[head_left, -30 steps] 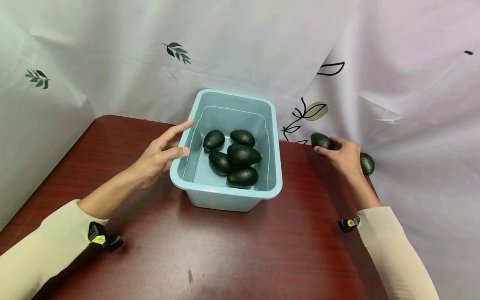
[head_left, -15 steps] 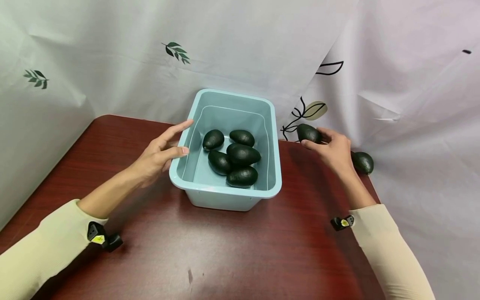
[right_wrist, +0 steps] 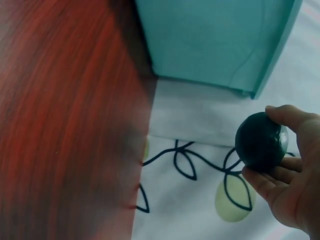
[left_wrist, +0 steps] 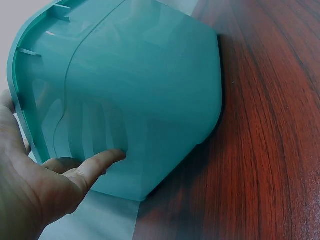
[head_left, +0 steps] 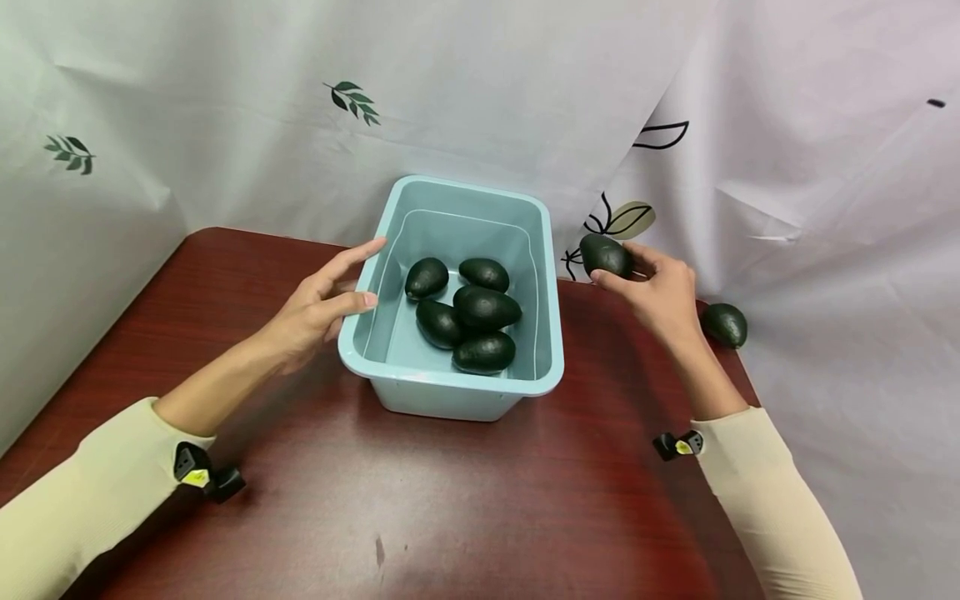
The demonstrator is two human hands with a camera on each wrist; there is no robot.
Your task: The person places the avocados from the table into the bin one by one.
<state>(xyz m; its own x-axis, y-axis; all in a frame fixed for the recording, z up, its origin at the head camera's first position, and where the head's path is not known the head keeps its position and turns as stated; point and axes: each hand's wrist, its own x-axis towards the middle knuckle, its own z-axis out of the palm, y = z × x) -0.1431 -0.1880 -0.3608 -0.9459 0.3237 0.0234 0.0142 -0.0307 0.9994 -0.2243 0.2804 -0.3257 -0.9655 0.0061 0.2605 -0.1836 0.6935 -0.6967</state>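
In the head view my right hand (head_left: 663, 292) holds a dark green avocado (head_left: 606, 255) between thumb and fingers, up to the right of the light blue plastic tub (head_left: 450, 383). The right wrist view shows the same avocado (right_wrist: 260, 142) held off the table beside the tub's outer wall (right_wrist: 205, 45). My left hand (head_left: 311, 312) rests against the tub's left side, index finger and thumb tips at the rim. In the left wrist view, other fingers (left_wrist: 102, 165) touch the outer wall. Several avocados (head_left: 487, 309) lie on the tub's floor.
Another avocado (head_left: 724, 325) lies at the right edge of the reddish-brown wooden table (head_left: 450, 500), beyond my right wrist. A pale curtain with leaf prints (head_left: 480, 92) hangs close behind the tub and along the sides.
My right hand has carried its avocado up and left toward the tub, uncovering more of the avocado at the table's edge. The left hand and the tub stay in place.
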